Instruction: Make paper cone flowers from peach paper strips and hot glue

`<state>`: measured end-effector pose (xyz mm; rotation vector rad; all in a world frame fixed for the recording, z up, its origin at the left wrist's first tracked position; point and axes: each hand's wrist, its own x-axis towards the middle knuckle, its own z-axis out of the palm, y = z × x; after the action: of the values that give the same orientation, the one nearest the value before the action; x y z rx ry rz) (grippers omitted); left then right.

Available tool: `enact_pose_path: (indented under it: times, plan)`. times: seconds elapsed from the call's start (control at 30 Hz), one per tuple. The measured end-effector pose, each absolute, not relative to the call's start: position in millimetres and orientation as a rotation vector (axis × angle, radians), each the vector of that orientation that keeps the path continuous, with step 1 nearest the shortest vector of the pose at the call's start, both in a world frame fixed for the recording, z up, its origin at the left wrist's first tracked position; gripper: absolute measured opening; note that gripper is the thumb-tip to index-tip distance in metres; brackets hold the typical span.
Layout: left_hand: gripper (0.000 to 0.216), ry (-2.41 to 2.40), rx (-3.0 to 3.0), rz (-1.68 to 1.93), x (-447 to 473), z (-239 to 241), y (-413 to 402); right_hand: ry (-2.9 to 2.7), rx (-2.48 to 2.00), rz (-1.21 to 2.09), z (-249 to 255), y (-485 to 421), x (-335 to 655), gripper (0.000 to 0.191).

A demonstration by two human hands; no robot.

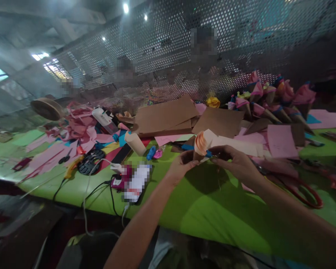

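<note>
Both my hands meet over the green table (212,209), holding a small paper cone with rolled orange paper (201,144) at its top. My left hand (182,166) is closed around the brown lower part of the cone. My right hand (235,162) pinches the cone's side, with a bit of blue showing between the fingers. A cream sheet of paper (235,145) lies just behind the cone.
Brown cardboard sheets (168,114) and pink paper (281,142) lie behind. Finished paper cones (268,99) are heaped at back right. Red-handled scissors (302,190) lie to the right. A cream roll (135,142), cables and a small device (120,179) lie left. People sit behind a perforated screen.
</note>
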<state>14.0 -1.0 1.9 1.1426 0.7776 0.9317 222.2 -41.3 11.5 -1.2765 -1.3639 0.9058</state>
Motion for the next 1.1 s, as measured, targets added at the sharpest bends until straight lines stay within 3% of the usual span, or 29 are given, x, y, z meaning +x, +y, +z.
enact_pose_path:
  times: [0.2,0.57,0.87,1.1]
  plan:
    - [0.058,0.813,1.059,1.007,9.9,-1.1,4.4,-1.377,-1.291,0.834,6.6,-35.0,227.2,0.042]
    - [0.066,0.773,0.971,0.816,3.7,2.4,0.1,-1.33,-1.294,0.82,4.3,-26.5,231.4,0.049]
    - [0.068,0.966,1.223,0.677,-5.1,9.0,-17.7,-1.209,-1.316,0.868,31.0,-31.7,241.0,0.039]
    - [0.05,1.396,1.841,0.385,-17.0,28.3,-44.5,-1.148,-1.271,0.889,34.0,-32.3,235.9,0.046]
